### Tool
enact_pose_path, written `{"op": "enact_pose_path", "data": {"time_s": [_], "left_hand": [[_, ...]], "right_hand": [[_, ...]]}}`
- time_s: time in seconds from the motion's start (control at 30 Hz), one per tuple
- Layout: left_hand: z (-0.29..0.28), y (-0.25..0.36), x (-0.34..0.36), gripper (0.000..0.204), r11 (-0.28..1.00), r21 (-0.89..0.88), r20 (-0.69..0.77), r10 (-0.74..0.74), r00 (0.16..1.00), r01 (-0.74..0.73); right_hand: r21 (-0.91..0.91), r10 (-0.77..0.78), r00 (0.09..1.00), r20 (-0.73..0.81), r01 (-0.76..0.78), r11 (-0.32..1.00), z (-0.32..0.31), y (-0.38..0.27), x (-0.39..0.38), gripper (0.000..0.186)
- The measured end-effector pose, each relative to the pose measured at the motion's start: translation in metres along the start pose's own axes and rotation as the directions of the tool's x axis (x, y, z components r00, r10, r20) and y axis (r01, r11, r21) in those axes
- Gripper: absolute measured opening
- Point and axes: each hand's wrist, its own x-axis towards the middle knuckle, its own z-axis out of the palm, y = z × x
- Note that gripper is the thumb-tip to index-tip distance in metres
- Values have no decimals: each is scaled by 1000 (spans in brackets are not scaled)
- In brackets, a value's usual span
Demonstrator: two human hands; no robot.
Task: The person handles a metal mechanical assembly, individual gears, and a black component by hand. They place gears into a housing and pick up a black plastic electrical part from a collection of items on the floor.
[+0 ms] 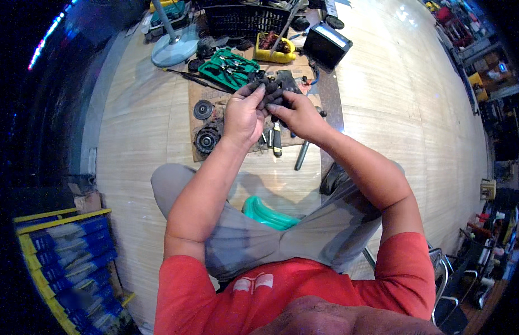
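Observation:
Out in front of me, over a soiled cardboard sheet [184, 134], my two hands meet with blackened fingertips. My left hand [247, 111] has its thumb up and its fingers curled around something dark. Thumb and fingers of my right hand [297, 113] pinch at the same spot from the right. What they hold blends with the grimy fingers, and I cannot make out its kind. Just below them lies a tool with a black and yellow handle [277, 140]. A metal rod [302, 156] rests to its right. On the left are a round black disc [203, 109] and a larger ringed part [207, 139].
Beyond my hands sit a green tray [206, 68] of pliers, a yellow container [279, 57] with copper-coloured coils, a black box-shaped battery [328, 44] and a black crate [242, 22]. A stand's round base [174, 51] is far left. A green plastic stool [268, 215] shows between my legs.

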Motion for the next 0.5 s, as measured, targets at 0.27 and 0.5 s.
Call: {"op": "enact_pose_path", "data": {"time_s": [0.27,0.5], "left_hand": [[1,2,-2,13,1000,-23,-7,3,1000,-3],[0,25,8,14,996,-19,-115,90,989,-92]], "right_hand": [[18,124,992,-4,-124,992,3,-6,-3,25],[-86,68,998,-2,-68,994,0,-13,-3,20]]}}
